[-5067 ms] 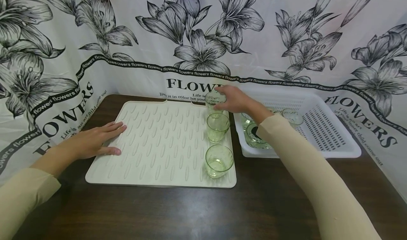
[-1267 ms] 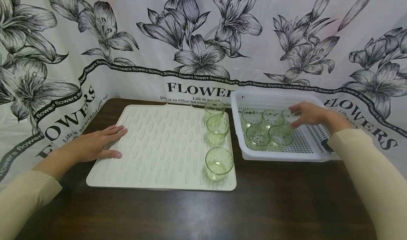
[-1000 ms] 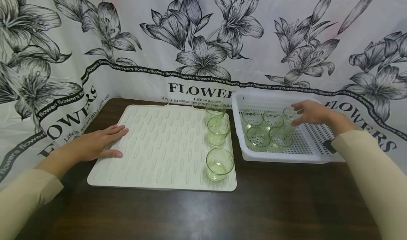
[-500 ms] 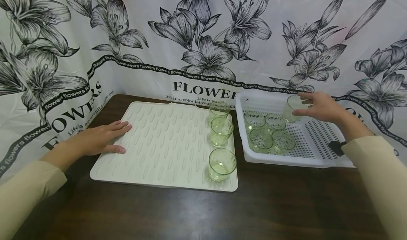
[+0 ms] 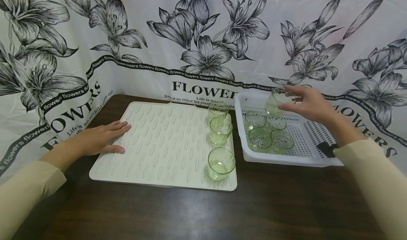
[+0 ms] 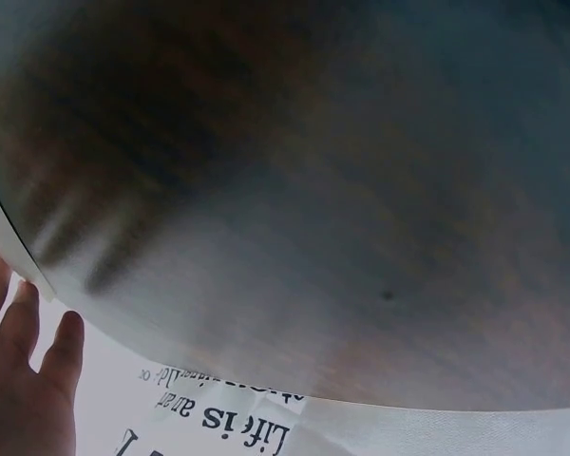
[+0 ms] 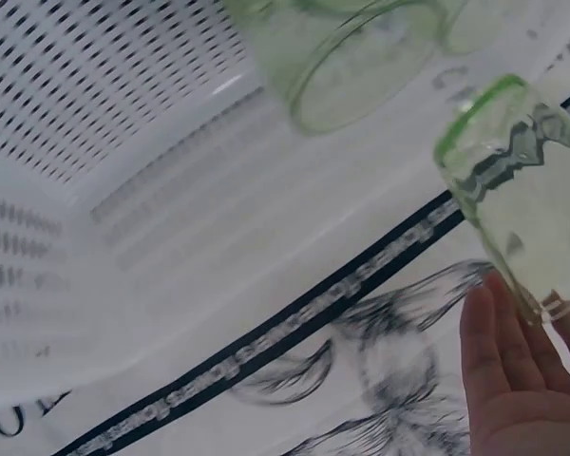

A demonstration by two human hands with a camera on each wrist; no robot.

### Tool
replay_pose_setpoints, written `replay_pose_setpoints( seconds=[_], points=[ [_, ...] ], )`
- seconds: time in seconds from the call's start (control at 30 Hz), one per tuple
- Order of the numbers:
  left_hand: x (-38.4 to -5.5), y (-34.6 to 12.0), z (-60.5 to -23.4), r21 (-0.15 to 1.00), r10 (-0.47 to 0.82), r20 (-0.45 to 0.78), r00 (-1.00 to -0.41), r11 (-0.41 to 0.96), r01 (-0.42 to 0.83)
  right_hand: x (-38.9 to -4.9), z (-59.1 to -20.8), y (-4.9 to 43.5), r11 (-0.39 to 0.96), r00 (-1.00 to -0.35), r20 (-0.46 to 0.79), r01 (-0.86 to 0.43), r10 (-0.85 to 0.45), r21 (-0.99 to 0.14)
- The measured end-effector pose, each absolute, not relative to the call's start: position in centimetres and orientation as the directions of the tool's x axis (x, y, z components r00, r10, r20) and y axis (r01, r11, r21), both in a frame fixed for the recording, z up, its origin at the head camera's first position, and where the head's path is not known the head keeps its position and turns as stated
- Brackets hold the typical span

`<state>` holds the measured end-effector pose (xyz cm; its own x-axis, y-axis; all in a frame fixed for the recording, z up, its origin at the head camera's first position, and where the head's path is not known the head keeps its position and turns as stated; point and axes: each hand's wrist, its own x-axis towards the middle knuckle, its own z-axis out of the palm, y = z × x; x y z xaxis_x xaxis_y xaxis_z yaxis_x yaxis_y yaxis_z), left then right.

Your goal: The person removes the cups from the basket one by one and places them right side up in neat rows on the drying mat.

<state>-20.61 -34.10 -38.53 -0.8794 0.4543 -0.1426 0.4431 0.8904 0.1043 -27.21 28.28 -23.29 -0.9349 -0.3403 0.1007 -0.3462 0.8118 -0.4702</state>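
Head view: one pale green glass (image 5: 273, 105), tilted and raised over the rear left part of a white perforated basket (image 5: 286, 158); right hand (image 5: 310, 105) grasping it near the rim, thumb on the near side, fingers reaching round the far side, forearm slanting in from the lower right. Below it, four basket glasses (image 5: 260, 138), rims up, in two rows of two at the basket's left end. Right wrist view, supplementary: the held glass's thick green base, directed away from the palm, with a gap between it and the nearest glass in the basket; fingertips against the rim end, a contact partly masked in the head view. Shown together in the head view alone: one cream ridged mat (image 5: 162, 148) on a dark wooden table (image 5: 190, 211), bearing three mat glasses (image 5: 220, 131) in a file along its right edge, the front one set apart. Left hand (image 5: 98, 139): palm down at the mat's left edge, fingers extended, thumb spread, grasping nothing. Left wrist view: fingertips at the left margin, inverted lettering of a flower-printed cloth (image 5: 203, 52), and a broad, dark, blurred surface, possibly the table, though too indistinct to be sure.
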Motion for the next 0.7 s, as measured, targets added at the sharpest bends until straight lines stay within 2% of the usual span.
replay_pose_setpoints(
  seconds=[0.4,0.7],
  points=[
    [-20.4,-33.8,-38.2,0.108,0.454,-0.157,-0.877,0.891,0.442,-25.0,-23.2,23.0,0.668,-0.861,0.211,-0.496,-0.464,-0.555],
    [-20.4,-33.7,-38.1,0.118,0.445,-0.161,-0.881,0.895,0.430,-23.3,-23.1,18.7,0.536,-0.731,0.232,-0.645,-0.642,-0.545]
  ],
)
